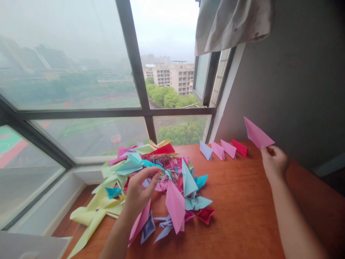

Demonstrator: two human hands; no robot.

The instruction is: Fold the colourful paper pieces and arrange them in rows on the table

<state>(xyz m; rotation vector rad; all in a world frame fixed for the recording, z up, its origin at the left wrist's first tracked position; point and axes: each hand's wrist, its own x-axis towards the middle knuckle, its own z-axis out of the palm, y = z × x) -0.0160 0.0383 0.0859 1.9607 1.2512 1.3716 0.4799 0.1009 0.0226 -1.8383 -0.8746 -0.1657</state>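
My right hand [275,160], at the right, pinches a pink paper plane [257,133] by its lower end and holds it raised above the table. My left hand [141,189] hangs over a pile of folded paper [172,169], its thumb and fingertips curled together; whatever lies between them, if anything, cannot be made out. Below that hand lie a pink paper plane [174,207] and another pink folded piece [140,223], partly covered by the wrist. Along the table's far side stand a lilac paper plane [206,150], two pink planes [228,149] and a red plane [239,148] in a row.
The brown wooden table [237,208] stands against a framed window [145,113]. A yellow paper pinwheel [94,212] lies at the left edge. Light blue folded pieces [198,203] and a red paper piece [206,216] lie at the pile's right. A curtain [234,25] hangs above.
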